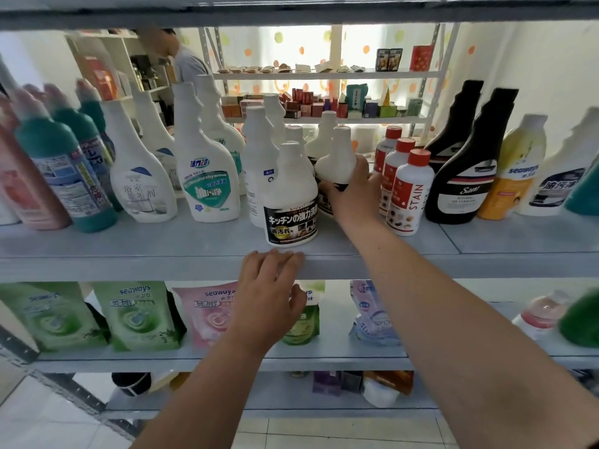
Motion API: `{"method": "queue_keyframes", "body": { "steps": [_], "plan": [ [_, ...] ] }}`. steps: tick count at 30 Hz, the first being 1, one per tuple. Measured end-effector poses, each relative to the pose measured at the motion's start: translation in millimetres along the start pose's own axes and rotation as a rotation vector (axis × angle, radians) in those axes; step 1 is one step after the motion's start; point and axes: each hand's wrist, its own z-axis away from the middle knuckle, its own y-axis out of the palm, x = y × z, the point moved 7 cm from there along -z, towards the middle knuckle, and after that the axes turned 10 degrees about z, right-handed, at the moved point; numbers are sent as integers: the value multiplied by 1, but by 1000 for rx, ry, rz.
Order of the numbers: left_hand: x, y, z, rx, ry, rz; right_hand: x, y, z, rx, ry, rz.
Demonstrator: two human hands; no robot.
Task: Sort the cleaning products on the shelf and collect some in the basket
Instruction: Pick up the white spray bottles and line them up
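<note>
My right hand (351, 192) is closed around a white bottle with a black label (335, 160) in the middle of the grey shelf (129, 257), just behind and right of a matching white bottle with a black Japanese label (291, 202). My left hand (269, 293) rests on the shelf's front edge below that front bottle, fingertips on top, thumb under, holding no product. No basket is in view.
White spray-type bottles (207, 170) and teal-capped bottles (61, 170) stand to the left; red-capped stain bottles (408, 192), black bottles (463, 170) and a yellow bottle (515, 170) to the right. Refill pouches (139, 315) fill the shelf below. A person (184, 59) stands behind the shelving.
</note>
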Motion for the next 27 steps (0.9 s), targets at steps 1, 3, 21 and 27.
{"method": "queue_keyframes", "body": {
  "steps": [1,3,21,27],
  "plan": [
    [1,0,0,-9,2,0,1,1,-4,-9,2,34],
    [1,1,1,-22,6,-4,1,5,-13,-7,7,84],
    [-3,2,4,70,-55,-8,-17,-36,101,232,-506,472],
    [-14,2,-4,44,-149,-17,-79,-104,112,160,-592,466]
  ]
}}
